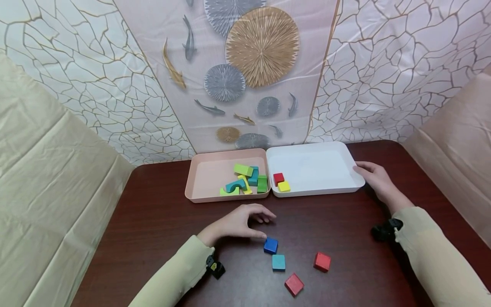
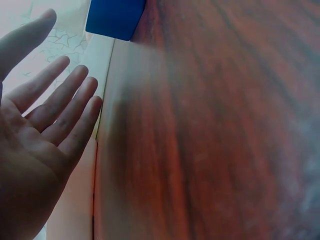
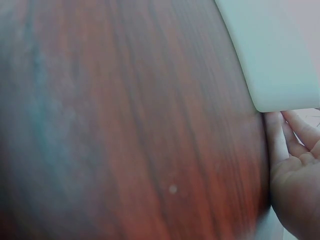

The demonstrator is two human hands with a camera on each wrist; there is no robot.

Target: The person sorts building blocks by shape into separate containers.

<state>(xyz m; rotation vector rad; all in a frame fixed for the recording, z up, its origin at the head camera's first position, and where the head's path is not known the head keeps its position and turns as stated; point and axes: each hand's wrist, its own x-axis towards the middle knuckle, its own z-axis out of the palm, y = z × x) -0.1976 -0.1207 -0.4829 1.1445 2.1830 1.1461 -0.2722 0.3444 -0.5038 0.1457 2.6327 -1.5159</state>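
My left hand point(image 1: 245, 221) hovers over the table, fingers loosely spread and the thumb tip right by a blue block point(image 1: 270, 245). In the left wrist view its palm and fingers hold nothing, with the blue block point(image 2: 116, 17) beyond the thumb. My right hand point(image 1: 377, 181) rests at the right end of a white tray point(image 1: 318, 191). Seen from the right wrist, its straight fingers lie against that tray's end point(image 3: 285, 95). Inside the tray's left front corner sit a red block point(image 1: 278, 178) and a yellow block point(image 1: 284, 186).
Close to the blue block lies a teal block point(image 1: 278, 262). Two red blocks are nearer the front, one in the middle point(image 1: 294, 284) and another to its right point(image 1: 322, 262). A pink tray point(image 1: 205, 170) with several green, teal and yellow blocks adjoins the white one.
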